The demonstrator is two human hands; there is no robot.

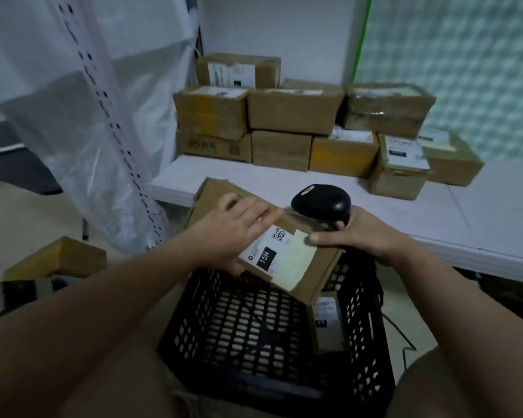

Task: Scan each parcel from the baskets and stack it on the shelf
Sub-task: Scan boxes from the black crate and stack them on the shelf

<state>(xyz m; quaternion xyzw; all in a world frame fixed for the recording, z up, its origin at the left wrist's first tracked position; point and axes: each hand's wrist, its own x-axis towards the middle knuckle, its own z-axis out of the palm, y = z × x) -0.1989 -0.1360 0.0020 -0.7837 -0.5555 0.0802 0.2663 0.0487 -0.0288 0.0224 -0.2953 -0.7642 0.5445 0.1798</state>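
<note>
A parcel storeroom: taped cardboard boxes (293,111) stacked on a white shelf (480,215), beside slotted metal racking (115,122).

Both forearms extended forward; left hand (233,233) grips parcel (286,267), right hand (358,235) curled round scanner (320,200), thumb touching parcel.

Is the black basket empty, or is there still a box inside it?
Not empty. One small cardboard parcel with a label stands inside the basket, against its right wall.
</note>
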